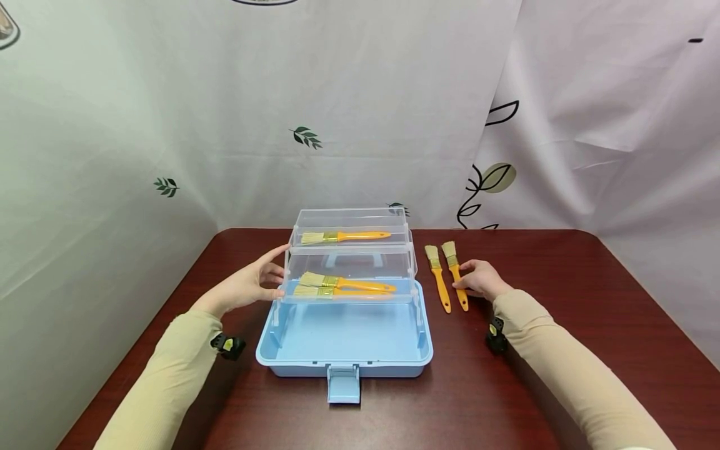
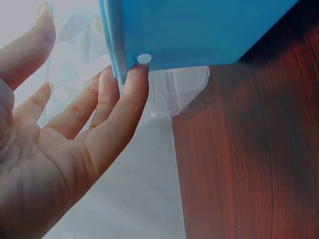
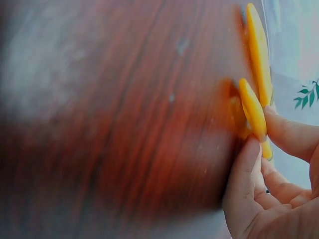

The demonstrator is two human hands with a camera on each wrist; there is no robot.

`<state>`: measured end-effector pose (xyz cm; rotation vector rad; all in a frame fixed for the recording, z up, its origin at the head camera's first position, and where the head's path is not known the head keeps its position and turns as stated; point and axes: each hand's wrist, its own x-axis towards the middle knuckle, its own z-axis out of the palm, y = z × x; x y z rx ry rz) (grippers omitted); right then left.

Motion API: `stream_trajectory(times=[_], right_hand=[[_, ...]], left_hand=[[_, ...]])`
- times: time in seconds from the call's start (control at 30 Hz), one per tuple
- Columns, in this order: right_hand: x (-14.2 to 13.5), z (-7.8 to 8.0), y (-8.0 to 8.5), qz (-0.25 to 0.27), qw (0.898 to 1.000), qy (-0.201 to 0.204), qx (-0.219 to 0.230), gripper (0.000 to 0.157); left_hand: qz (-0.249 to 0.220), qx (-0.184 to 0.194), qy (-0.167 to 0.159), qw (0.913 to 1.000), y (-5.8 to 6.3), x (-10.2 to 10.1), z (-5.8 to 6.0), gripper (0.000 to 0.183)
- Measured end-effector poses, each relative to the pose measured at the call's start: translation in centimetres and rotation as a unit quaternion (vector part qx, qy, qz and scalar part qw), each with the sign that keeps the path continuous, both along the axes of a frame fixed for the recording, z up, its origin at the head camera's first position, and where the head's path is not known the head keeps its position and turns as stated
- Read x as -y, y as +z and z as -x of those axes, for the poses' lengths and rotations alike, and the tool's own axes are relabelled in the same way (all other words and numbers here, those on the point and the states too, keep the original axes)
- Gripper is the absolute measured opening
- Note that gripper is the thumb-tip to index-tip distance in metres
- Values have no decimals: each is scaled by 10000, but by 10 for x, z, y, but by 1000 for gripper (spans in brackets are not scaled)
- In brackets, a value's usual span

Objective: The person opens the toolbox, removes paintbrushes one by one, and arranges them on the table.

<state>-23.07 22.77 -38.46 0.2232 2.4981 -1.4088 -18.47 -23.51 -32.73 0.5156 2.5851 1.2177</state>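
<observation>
My right hand [image 1: 484, 280] pinches the yellow handle of a paintbrush [image 1: 462, 300] between thumb and fingertips. The brush lies on the table with its pale bristles pointing away. Just left of it rests a second paintbrush [image 1: 442, 289]. In the right wrist view both handles show, the pinched paintbrush [image 3: 253, 110] nearer. My left hand [image 1: 247, 286] touches the left side of the clear tiered trays [image 1: 351, 259], its fingers spread. The left wrist view shows a fingertip against the blue side [image 2: 189, 35]. One paintbrush [image 1: 362, 235] lies in the upper tray, and two overlapping paintbrushes [image 1: 365, 285] in the lower tray.
A light blue toolbox [image 1: 264, 356] stands open at mid-table under the raised trays, its latch [image 1: 344, 386] hanging at the front. The dark red wooden table [image 1: 540, 300] ends at a patterned white curtain [image 1: 360, 94] behind and at the sides.
</observation>
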Motion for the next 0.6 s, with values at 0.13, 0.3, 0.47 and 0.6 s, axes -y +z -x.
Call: stream_trajectory(times=[0.13,0.3,0.47,0.6], right_hand=[[-2,-1,0,-130,9999,33,-22,51],[-3,-1,0,-219,9997,77,-37,50],[-4,-1,-1,-268,9995,151,-91,51],[-5,-2,0,-322,9992,170,-145,50]], left_hand=[[12,16,24,10000,0,0,0,98],[29,68,72,9999,0,1,1,99],[29,61,63,10000,0,1,1,99],[24,49,59,10000,0,1,1,99]])
